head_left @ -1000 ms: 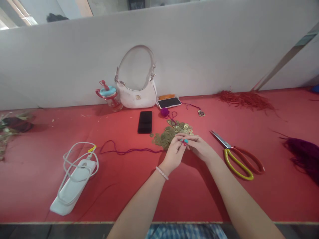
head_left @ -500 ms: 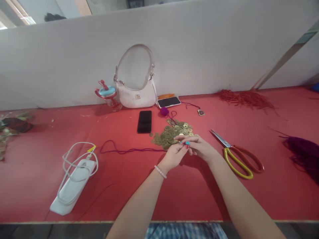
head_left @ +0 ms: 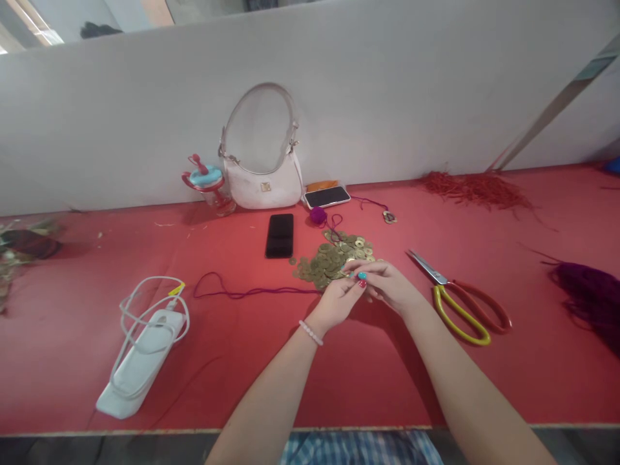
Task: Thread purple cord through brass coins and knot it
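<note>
My left hand [head_left: 336, 298] and my right hand [head_left: 390, 284] meet at the near edge of a pile of brass coins with holes [head_left: 329, 258]. A purple cord [head_left: 261, 290] runs in from the left and goes into my left hand, whose thumb and fingers are pinched. The fingers of my right hand are bent and pressed against the left fingertips. Whatever lies between the fingertips is hidden. Right of my hands lie scissors [head_left: 440, 279] with one yellow and one red handle, blades slightly apart.
Behind the coins are a purple yarn ball [head_left: 318, 216], a black phone [head_left: 279, 236], a white-edged phone [head_left: 327, 197], a white handbag [head_left: 264, 184] and a lidded cup [head_left: 213, 190]. A cabled white power bank [head_left: 143, 361] lies left. Red strands [head_left: 477, 190] and purple yarn [head_left: 588, 290] lie right.
My right hand's fingers have shifted slightly over the left fingertips. Both hands stay together by the coins, and the whole view has moved a little.
</note>
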The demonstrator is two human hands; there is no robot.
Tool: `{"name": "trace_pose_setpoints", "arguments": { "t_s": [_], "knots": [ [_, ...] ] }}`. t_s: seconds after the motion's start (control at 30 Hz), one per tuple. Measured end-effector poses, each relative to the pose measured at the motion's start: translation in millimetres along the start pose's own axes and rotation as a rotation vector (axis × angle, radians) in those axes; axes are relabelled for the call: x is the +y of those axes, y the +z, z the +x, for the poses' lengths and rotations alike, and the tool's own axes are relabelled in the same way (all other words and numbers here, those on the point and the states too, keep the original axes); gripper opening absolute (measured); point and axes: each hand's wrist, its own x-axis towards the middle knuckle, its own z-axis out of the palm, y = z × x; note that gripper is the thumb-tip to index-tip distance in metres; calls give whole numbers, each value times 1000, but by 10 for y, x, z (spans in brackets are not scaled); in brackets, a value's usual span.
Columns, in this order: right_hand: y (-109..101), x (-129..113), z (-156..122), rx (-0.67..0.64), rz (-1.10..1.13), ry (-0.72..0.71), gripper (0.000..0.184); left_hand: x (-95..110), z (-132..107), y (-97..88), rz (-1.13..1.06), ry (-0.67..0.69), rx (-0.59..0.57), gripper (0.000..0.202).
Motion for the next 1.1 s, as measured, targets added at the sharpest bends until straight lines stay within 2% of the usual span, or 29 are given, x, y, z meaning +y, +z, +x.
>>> {"name": "trace_pose_setpoints", "arguments": {
  "t_s": [0.5,0.77,1.0,1.1],
  "knots": [
    [27,-33,-4,33,-27,30,13,11,2,1,-17,-30,-59,50],
    [-28,-64,-1,-98,-38,121,22,44,-12,2,-53,-39,-72,48],
    [-78,-24,-12,-154,-10,106,19,99,-13,2,-47,10,-78,45],
    [-79,-23,-12,-159,-15,98,21,108,-14,0,-33,-12,-78,45]
  ]
}}
